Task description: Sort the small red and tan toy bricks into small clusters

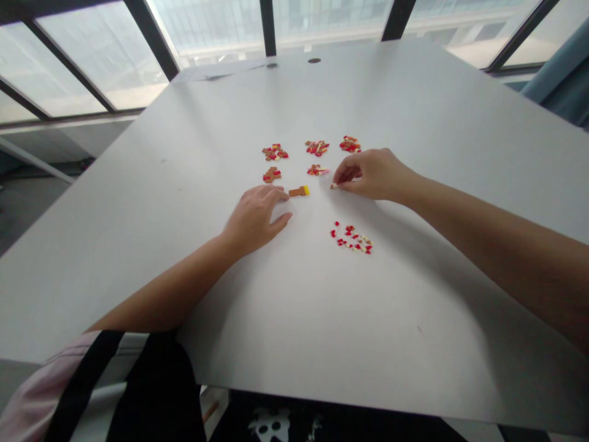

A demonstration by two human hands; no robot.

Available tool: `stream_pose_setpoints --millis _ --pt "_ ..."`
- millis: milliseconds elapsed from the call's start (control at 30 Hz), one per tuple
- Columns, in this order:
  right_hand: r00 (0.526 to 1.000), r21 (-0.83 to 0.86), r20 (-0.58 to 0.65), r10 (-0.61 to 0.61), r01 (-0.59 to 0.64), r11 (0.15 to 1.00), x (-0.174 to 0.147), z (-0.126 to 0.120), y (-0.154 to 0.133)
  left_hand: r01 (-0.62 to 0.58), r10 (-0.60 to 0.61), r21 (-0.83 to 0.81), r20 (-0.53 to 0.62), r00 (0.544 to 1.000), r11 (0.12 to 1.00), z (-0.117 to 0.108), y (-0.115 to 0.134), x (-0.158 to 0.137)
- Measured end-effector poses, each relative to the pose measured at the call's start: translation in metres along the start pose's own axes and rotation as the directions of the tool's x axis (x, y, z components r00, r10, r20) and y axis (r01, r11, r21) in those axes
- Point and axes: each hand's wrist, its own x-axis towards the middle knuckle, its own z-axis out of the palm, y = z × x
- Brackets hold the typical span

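Observation:
My left hand lies on the white table, fingers apart and holding nothing. Just past its fingertips is a small flat assembly of brown and yellow toy bricks; whether a finger touches it I cannot tell. My right hand is closed in a pinch on a tiny toy brick, brownish and pale, low over the table or resting on it. Close to that hand is a small pile of brown, red and pink bricks. A loose scatter of red and cream bricks lies nearer to me.
Farther back are piles of mixed bricks at the left, middle and right. A small brown pile sits beyond my left hand. The white table reaches to the windows, with round holes near its far edge.

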Motion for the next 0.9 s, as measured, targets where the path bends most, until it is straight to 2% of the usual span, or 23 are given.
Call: stream_pose_setpoints --millis 100,167,300,367,567,900 --pt "1.000 -0.034 0.020 0.011 -0.010 0.999 -0.004 -0.004 -0.006 0.007 -0.007 -0.002 0.008 1.000 1.000 0.000 0.000 0.000" --pt "0.998 -0.052 0.060 -0.022 0.025 0.998 -0.009 -0.010 -0.008 0.010 -0.010 -0.004 0.011 1.000 1.000 -0.001 0.000 0.000" --pt "0.954 -0.057 0.262 -0.143 0.164 0.985 -0.024 -0.024 -0.014 0.011 -0.011 -0.007 0.014 1.000 1.000 -0.001 0.000 0.000" --pt "0.933 -0.049 0.323 -0.161 0.187 0.981 -0.032 -0.028 -0.019 0.013 -0.013 -0.007 0.015 1.000 1.000 -0.001 -0.001 0.000" --pt "0.910 -0.001 0.385 -0.155 0.168 0.986 -0.044 -0.030 -0.030 0.005 -0.005 0.001 0.011 1.000 1.000 0.000 0.000 0.000" --pt "0.897 0.003 0.410 -0.165 0.179 0.984 -0.047 -0.030 -0.022 -0.005 0.005 0.006 0.004 1.000 1.000 0.000 -0.001 0.000"
